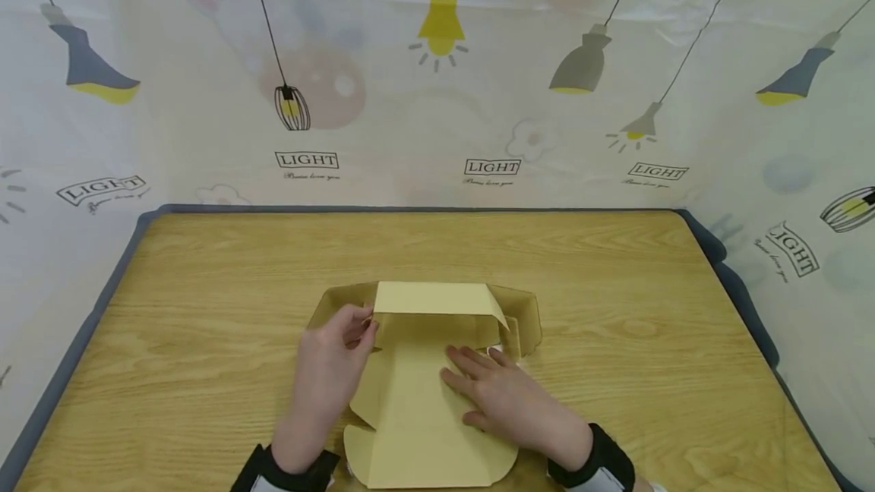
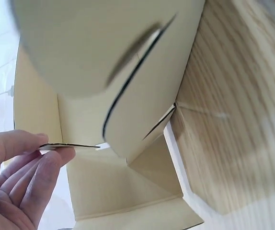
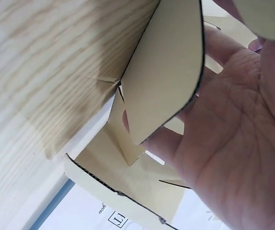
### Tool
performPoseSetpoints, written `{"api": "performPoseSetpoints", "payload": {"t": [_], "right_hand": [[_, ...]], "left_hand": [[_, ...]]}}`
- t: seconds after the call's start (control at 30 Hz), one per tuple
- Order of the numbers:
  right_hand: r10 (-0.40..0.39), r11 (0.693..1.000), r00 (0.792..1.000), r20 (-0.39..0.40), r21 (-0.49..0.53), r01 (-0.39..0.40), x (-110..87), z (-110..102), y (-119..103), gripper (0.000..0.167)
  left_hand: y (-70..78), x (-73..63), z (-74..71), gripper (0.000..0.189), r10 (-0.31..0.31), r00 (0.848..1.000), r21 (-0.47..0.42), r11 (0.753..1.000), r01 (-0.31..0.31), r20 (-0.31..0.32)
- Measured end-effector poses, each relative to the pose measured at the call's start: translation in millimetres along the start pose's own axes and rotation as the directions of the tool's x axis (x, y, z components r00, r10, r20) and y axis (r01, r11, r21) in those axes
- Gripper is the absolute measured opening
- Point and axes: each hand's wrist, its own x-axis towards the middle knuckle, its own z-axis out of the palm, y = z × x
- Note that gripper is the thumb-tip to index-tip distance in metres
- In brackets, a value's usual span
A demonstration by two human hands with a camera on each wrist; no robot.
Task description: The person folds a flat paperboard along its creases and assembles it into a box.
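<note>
A partly folded cardboard box (image 1: 417, 424), pale yellow inside, lies on the wooden table. Its far wall stands up, with a folded-over strip (image 1: 432, 298) along the top and side flaps at both ends. At the far left corner my left hand (image 1: 333, 367) pinches a thin cardboard flap (image 2: 70, 145) between thumb and fingers. My right hand (image 1: 513, 401) lies over the right part of the base with its fingers spread. In the right wrist view, an upright side flap (image 3: 168, 72) partly covers the fingers of that hand.
The wooden table (image 1: 205, 287) extends around the box, with a dark grey edge strip (image 1: 424, 209) at the back. A white cloth (image 1: 383, 105) printed with lamps hangs behind it and along both sides. Each wrist wears a black band (image 1: 593, 462).
</note>
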Motion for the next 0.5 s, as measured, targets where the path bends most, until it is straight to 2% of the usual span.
{"api": "performPoseSetpoints", "payload": {"t": [0.13,0.2,0.27,0.3,0.37,0.43,0.5], "right_hand": [[-0.024,0.997,0.999,-0.034,-0.068,0.022,-0.9,-2,-3,0.068],[-0.072,0.988,0.993,-0.092,-0.141,0.059,-2.7,-5,-6,0.071],[-0.137,0.972,0.973,-0.187,-0.215,0.095,-6.0,-9,-10,0.071],[-0.169,0.965,0.954,-0.247,-0.239,0.109,-7.8,-13,-12,0.068],[-0.231,0.952,0.894,-0.383,-0.277,0.128,-11.1,-22,-15,0.057],[-0.268,0.950,0.813,-0.517,-0.282,0.134,-13.8,-30,-17,0.039],[-0.272,0.955,0.737,-0.619,-0.266,0.129,-14.4,-38,-16,0.034]], "left_hand": [[2.1,-1.6,3.0,0.016,-0.005,1.000,-0.006,1.000,0.005,-0.030],[3.4,-2.1,4.7,0.015,-0.018,0.999,-0.011,1.000,0.018,-0.038],[3.9,-2.7,6.4,0.015,-0.030,0.999,-0.013,0.999,0.029,-0.042],[4.1,-2.9,7.1,0.015,-0.035,0.998,-0.014,0.999,0.035,-0.044],[3.9,-3.2,8.3,0.015,-0.043,0.998,-0.015,0.999,0.042,-0.049],[3.2,-3.2,9.2,0.015,-0.045,0.998,-0.014,0.999,0.045,-0.053],[2.7,-2.9,9.6,0.015,-0.048,0.997,-0.012,0.999,0.047,-0.057]]}}
